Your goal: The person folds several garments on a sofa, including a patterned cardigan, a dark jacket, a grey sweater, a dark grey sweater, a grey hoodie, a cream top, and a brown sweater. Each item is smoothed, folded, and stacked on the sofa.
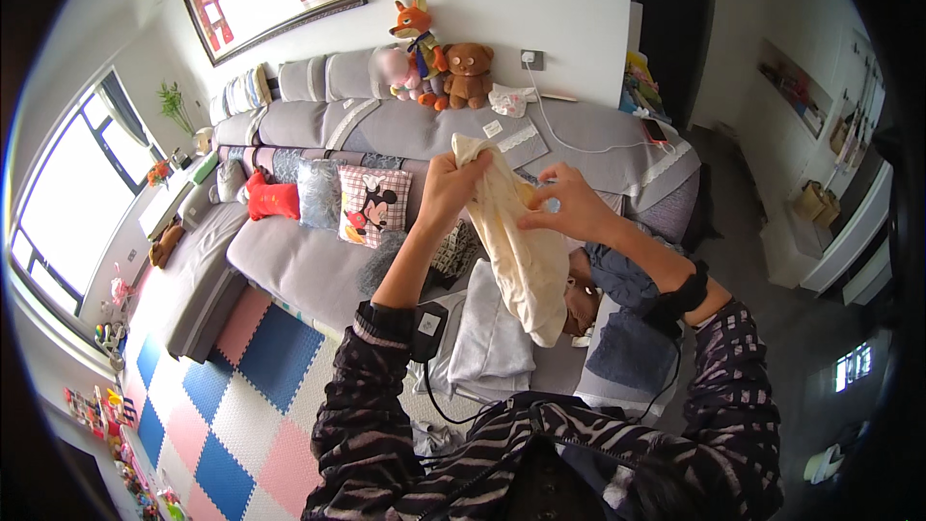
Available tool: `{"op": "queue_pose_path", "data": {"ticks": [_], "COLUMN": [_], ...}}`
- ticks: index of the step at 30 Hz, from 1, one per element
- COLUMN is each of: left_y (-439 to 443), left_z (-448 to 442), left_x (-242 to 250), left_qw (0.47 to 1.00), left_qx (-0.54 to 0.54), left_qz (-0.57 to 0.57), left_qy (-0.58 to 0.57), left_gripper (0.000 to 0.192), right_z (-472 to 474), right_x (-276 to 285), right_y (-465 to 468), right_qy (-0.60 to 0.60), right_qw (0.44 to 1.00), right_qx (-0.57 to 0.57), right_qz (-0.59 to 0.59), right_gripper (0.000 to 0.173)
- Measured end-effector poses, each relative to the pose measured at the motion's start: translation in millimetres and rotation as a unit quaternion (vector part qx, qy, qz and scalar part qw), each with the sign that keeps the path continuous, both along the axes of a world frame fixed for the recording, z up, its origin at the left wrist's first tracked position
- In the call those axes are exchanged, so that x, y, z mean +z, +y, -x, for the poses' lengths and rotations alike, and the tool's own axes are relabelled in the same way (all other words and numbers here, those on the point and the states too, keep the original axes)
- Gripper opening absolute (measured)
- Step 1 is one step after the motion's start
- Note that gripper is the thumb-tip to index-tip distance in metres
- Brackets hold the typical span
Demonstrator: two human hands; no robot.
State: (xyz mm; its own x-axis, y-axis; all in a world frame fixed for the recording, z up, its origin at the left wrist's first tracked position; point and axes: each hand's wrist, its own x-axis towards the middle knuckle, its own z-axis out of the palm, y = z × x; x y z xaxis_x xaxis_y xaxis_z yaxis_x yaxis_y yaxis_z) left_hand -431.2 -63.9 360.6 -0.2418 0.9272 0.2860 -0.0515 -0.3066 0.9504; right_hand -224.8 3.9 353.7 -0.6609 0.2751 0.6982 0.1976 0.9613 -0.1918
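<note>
A cream-coloured cloth garment [517, 253] hangs in front of me above the sofa seat, its lower end loose. My left hand [454, 184] grips its top edge in a closed fist. At the garment's right side is my right hand [575, 206], thumb against the cloth and fingers curved. Whether those fingertips pinch the fabric is unclear. Below hangs the garment's end, over a folded light grey cloth [492, 333]. To the right lie a brown item [581, 297], partly hidden, and a folded dark blue-grey cloth [629, 347]. Crumpled dark clothing [615, 268] lies under my right forearm.
A grey sofa [289, 253] spans the view, with a Mickey Mouse cushion [372, 206] and a red cushion [273, 199]. Plush toys [469, 76] sit along its back. A white charging cable [571, 145] runs to a phone [655, 132]. Foam mats [282, 354] cover the floor at left.
</note>
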Motion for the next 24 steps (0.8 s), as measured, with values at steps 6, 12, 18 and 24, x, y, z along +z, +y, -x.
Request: {"op": "queue_pose_path", "data": {"ticks": [6, 12, 18, 24], "left_y": [-21, -19, 7, 22], "left_z": [27, 21, 12, -5], "left_x": [-23, -62, -61, -50], "left_qw": [0.927, 0.861, 0.916, 0.920], "left_qx": [0.224, 0.137, 0.207, 0.221], "left_qz": [0.120, 0.009, 0.031, 0.039], "left_qy": [0.278, 0.490, 0.342, 0.322], "left_gripper": [0.049, 0.063, 0.015, 0.018], "right_z": [7, 36, 28, 22], "right_x": [21, 37, 15, -28], "right_y": [31, 15, 28, 43], "right_qy": [-0.063, -0.113, -0.130, -0.098], "right_qw": [0.990, 0.970, 0.967, 0.993], "right_qx": [-0.010, 0.215, 0.146, 0.038], "right_qz": [0.122, -0.028, -0.165, -0.044], "right_gripper": [0.009, 0.003, 0.005, 0.013]}}
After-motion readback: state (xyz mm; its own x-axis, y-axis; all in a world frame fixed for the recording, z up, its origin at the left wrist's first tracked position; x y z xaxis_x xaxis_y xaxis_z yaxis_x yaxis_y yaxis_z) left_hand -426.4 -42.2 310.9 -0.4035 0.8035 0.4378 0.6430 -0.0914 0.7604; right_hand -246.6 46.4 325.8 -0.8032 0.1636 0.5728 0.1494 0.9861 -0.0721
